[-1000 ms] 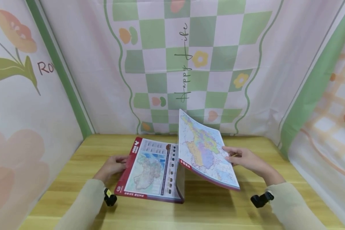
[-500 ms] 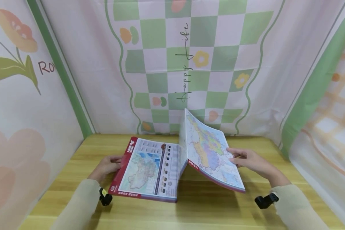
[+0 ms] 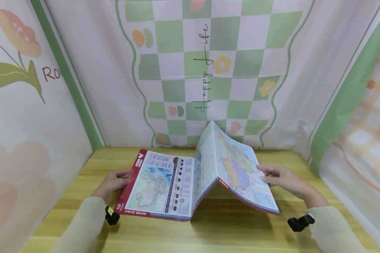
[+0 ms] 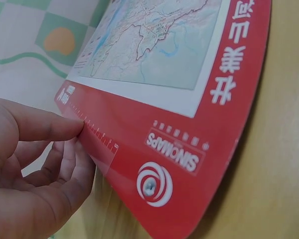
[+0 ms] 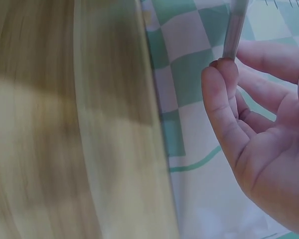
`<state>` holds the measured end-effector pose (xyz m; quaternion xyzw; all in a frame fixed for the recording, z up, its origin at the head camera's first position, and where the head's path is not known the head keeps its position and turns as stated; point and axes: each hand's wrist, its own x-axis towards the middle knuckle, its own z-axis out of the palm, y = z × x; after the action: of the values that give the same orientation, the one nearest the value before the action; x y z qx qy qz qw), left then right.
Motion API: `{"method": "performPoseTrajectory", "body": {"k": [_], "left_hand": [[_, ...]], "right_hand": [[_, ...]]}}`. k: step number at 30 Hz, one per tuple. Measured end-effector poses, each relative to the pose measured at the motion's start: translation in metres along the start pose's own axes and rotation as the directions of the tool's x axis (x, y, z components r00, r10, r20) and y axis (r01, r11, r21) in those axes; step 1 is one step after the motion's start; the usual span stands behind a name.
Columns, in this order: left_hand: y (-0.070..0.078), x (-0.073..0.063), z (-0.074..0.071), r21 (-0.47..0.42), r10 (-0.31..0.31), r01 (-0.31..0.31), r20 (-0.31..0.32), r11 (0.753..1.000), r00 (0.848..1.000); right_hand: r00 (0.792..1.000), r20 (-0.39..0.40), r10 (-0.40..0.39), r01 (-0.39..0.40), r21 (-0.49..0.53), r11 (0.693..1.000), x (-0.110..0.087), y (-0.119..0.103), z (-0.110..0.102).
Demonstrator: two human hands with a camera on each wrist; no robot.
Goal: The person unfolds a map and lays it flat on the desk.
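A folding map (image 3: pixel 155 191) with glossy panels and a red border stands partly unfolded in the head view. Its left panel is low and nearly level; a middle panel climbs to a ridge, and the coloured right panel (image 3: pixel 240 168) slopes down from there. My left hand (image 3: pixel 112 182) pinches the left red edge. In the left wrist view, one digit of this hand (image 4: pixel 35 154) presses the border's ruler print, with other fingers underneath. My right hand (image 3: pixel 283 179) pinches the right panel's outer edge. That hand (image 5: pixel 269 119) shows the edge (image 5: pixel 235 30) between thumb and fingers.
A wooden table (image 3: pixel 234 235) lies beneath the map. Behind it hangs a checkered curtain (image 3: pixel 221 35), with printed fabric walls (image 3: pixel 16 116) at both sides. Small black wrist cameras (image 3: pixel 301 223) sit at the sleeves.
My hands have moved apart, left hand leftward and right hand rightward. The map has spread wider, its ridge has shifted right, and the middle panel has come into view.
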<state>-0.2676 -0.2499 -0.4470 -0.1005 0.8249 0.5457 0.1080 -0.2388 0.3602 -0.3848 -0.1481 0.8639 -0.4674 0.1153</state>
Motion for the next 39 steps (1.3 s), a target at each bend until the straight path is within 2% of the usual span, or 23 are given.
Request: {"method": "performPoseTrajectory", "body": {"k": [9, 24, 31, 37, 39], "left_hand": [[-0.001, -0.006, -0.013, 0.006, 0.022, -0.022, -0.010, 1.000, 1.000], [-0.011, -0.002, -0.036, -0.023, -0.059, 0.057, -0.080, 0.998, 0.995], [-0.012, -0.003, -0.031, -0.104, -0.115, 0.103, -0.113, 0.989, 0.987], [-0.008, -0.003, -0.025, -0.067, -0.137, 0.126, -0.186, 0.990, 0.973], [-0.008, -0.004, -0.022, -0.071, -0.149, 0.137, -0.193, 0.988, 0.970]], "right_hand": [[1.000, -0.004, -0.005, 0.005, -0.012, 1.000, -0.004, 0.010, -0.005], [1.000, -0.028, 0.015, -0.015, -0.024, 1.000, -0.007, 0.023, -0.011], [0.998, -0.064, 0.018, -0.022, -0.061, 0.998, -0.022, 0.034, -0.022], [0.996, -0.086, 0.031, -0.039, -0.103, 0.994, -0.034, 0.046, -0.031], [0.995, -0.087, 0.047, -0.056, -0.104, 0.993, -0.038, 0.050, -0.034]]}}
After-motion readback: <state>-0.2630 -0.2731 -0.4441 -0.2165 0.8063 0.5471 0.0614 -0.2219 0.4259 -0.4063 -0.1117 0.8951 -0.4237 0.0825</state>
